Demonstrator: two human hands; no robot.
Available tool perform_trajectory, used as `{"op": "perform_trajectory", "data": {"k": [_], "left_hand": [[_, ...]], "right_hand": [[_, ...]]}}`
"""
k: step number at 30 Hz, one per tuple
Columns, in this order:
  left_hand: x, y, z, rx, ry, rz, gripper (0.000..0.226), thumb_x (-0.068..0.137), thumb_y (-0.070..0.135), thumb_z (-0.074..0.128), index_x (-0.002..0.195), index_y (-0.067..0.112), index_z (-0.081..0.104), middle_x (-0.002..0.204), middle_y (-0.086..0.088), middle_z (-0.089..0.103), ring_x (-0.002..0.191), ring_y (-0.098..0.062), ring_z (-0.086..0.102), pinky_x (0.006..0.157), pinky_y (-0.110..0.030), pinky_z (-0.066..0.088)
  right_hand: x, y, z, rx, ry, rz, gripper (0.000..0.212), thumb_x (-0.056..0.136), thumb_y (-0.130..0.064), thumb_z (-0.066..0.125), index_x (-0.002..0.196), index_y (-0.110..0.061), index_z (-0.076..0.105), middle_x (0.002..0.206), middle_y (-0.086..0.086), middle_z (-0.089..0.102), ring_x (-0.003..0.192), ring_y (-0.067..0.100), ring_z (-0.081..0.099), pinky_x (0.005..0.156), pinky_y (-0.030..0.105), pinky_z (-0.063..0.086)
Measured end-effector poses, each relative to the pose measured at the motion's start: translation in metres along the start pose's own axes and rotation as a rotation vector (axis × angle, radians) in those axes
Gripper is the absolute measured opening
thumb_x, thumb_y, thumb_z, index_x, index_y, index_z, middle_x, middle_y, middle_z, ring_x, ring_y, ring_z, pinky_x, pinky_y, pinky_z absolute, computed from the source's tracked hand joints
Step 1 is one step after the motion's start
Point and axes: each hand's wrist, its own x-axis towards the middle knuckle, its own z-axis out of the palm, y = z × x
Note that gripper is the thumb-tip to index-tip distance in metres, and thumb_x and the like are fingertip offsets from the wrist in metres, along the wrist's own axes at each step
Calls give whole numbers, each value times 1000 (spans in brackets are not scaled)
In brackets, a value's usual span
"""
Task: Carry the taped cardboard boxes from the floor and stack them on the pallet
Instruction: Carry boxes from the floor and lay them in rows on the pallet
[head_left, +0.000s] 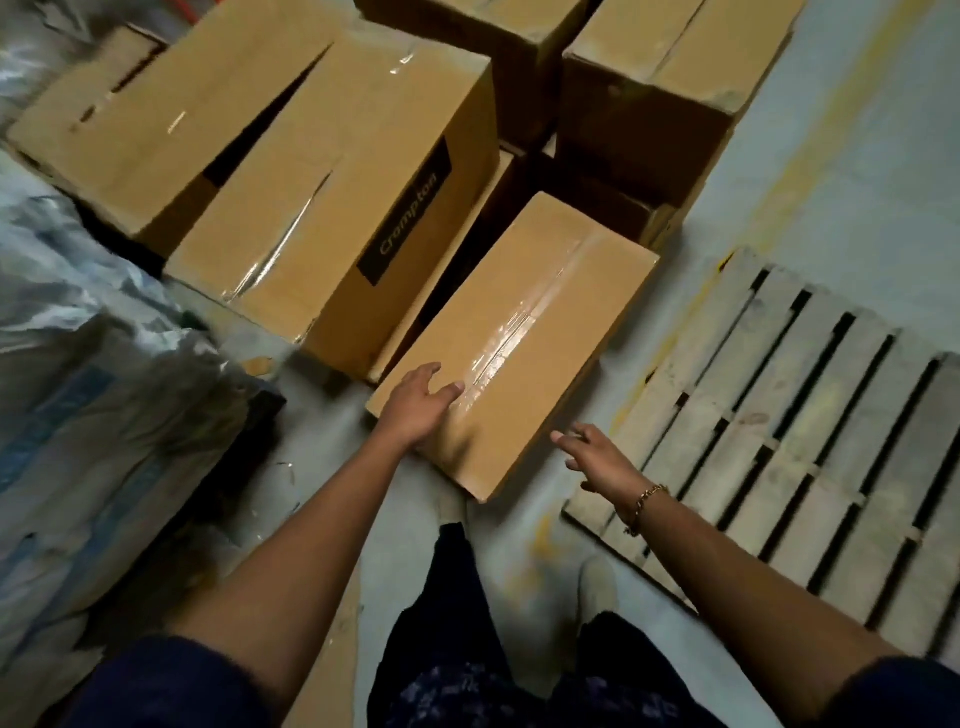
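A taped cardboard box lies on the floor right in front of me, clear tape running along its top. My left hand rests flat on its near left corner, fingers spread. My right hand hovers with fingers apart just off the box's near right edge, not touching it. A wooden slatted pallet lies on the floor to the right, with nothing on it. A larger taped box with a black "Crompton" label stands behind and to the left.
More cardboard boxes stand stacked at the back, one with loose flaps at the left. Plastic-wrapped sacks fill the left side. Grey floor stretches behind the pallet. My legs and shoes show below.
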Motion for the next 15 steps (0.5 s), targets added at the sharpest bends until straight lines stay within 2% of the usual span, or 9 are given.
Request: {"op": "perform_trajectory", "data": {"k": [2,4,6,7,9,10,11,13,15], "left_hand": [[38,-9,-10,63,-61,1,67,99,51,56,156,22,36,162,-6,33,146,-30,35,117,-48,33],[78,-17,-19,127,-112,6,71,99,52,56,158,22,31,164,-6,29,148,-31,32,119,-51,31],[117,-23,-28,177,-132,15,76,100,51,56,161,19,24,167,-6,24,151,-32,26,121,-49,26],[133,-24,-32,197,-141,19,79,100,50,57,162,18,21,168,-6,21,152,-31,24,121,-47,24],[162,-29,-36,213,-177,1,84,99,49,59,163,17,15,168,-7,19,153,-32,21,121,-46,22],[173,-32,-37,208,-200,-17,86,98,49,60,163,16,13,168,-8,19,153,-33,21,122,-46,22],[183,-36,-37,199,-225,-37,88,98,49,60,163,16,12,168,-9,20,153,-33,21,122,-47,23],[195,-43,-35,138,-275,-96,89,97,49,62,163,16,13,167,-9,24,152,-33,25,122,-47,25],[201,-47,-32,62,-313,-152,86,97,47,63,162,16,17,165,-8,29,149,-32,30,119,-43,27]], "right_hand": [[26,1,20,70,36,92,74,96,-52,59,156,-21,29,150,4,45,132,25,50,98,41,44],[50,-1,41,155,95,165,78,95,-53,60,156,-18,26,140,6,50,124,24,52,92,40,45],[77,-4,58,218,152,201,92,84,-60,65,154,-14,28,132,9,53,115,24,54,82,38,44],[91,-5,64,250,180,220,102,74,-65,66,154,-14,28,135,11,52,117,25,53,80,36,43],[112,-5,75,311,208,268,113,67,-66,65,158,-17,20,152,11,42,134,30,45,95,41,47],[117,-8,81,345,221,284,111,71,-63,66,159,-18,16,157,11,37,138,31,42,104,47,44],[123,-5,86,374,247,303,104,79,-57,68,160,-18,15,159,10,35,139,32,41,107,49,42],[131,-3,95,412,292,328,82,94,-45,65,157,-15,22,150,9,43,127,31,48,93,43,47],[137,-2,100,444,320,323,66,95,-40,65,149,-15,35,134,8,54,108,25,54,75,34,46]]}}
